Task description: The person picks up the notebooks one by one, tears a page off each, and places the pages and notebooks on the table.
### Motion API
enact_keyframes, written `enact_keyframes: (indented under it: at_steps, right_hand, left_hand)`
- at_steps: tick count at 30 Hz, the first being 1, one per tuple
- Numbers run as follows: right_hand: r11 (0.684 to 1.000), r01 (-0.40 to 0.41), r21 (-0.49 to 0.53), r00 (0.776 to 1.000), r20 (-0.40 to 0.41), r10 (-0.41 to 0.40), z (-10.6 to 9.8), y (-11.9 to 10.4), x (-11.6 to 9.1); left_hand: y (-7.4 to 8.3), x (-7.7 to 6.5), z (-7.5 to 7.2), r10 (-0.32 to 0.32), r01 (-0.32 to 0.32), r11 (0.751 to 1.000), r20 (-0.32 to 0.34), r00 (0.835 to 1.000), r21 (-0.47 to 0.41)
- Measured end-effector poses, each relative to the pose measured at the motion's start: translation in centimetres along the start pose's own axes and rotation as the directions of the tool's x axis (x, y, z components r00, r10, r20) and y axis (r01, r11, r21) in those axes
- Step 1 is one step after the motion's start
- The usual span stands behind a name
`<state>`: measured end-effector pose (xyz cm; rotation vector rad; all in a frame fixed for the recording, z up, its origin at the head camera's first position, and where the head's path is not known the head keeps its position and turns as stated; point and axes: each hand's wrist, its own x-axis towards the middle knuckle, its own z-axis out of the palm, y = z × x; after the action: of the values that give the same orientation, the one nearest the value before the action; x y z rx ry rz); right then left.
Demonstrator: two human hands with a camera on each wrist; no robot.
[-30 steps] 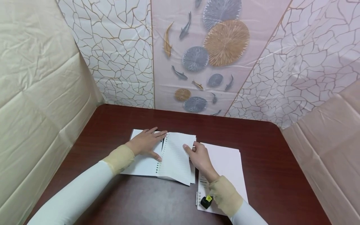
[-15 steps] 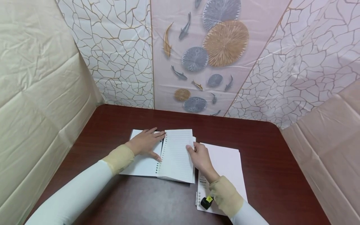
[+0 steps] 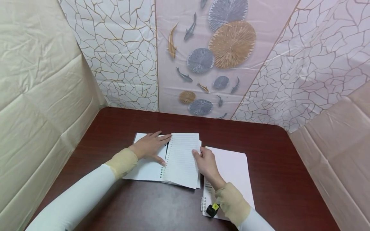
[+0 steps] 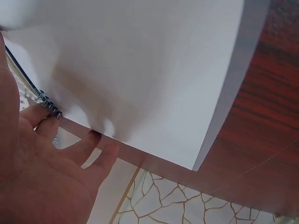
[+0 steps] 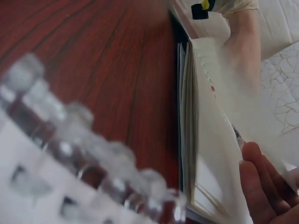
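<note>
An open spiral notebook (image 3: pixel 143 171) lies on the table. My left hand (image 3: pixel 149 146) rests spread on its left page, thumb and fingertips by the binding. My right hand (image 3: pixel 207 162) pinches the right edge of a lined page (image 3: pixel 181 158) between thumb and curled fingers. The page slants slightly, its top edge sticking out beyond the pages beneath. In the right wrist view, a row of punched holes shows along the page's edge (image 5: pixel 205 70), and the right fingers (image 5: pixel 254 179) hold it. The left wrist view shows the dark binding rings (image 4: pixel 49 103) beside my left fingers.
A second spiral notebook (image 3: pixel 232 170) lies under my right forearm, its clear rings (image 5: pixel 93 135) close to the right wrist camera. A black device with a yellow tag (image 3: pixel 212 210) sits at my right wrist. Patterned wall cloth (image 3: pixel 127 57) borders the dark red table (image 3: pixel 277 179).
The lined page has swung from a twisted, curled shape to a straighter one, its top edge rising away from me. My right hand has shifted slightly right; the left hand stays put.
</note>
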<state>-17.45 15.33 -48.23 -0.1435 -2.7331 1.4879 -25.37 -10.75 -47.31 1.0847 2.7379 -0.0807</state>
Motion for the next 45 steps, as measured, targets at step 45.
enact_keyframes:
  at_steps: [45]
  right_hand:
    - [0.993,-0.060,0.101,0.996,0.065,0.053,-0.1,0.8,-0.4]
  left_hand:
    - [0.8,-2.9,1.6,0.044,-0.048,0.998,-0.078,0.996,-0.051]
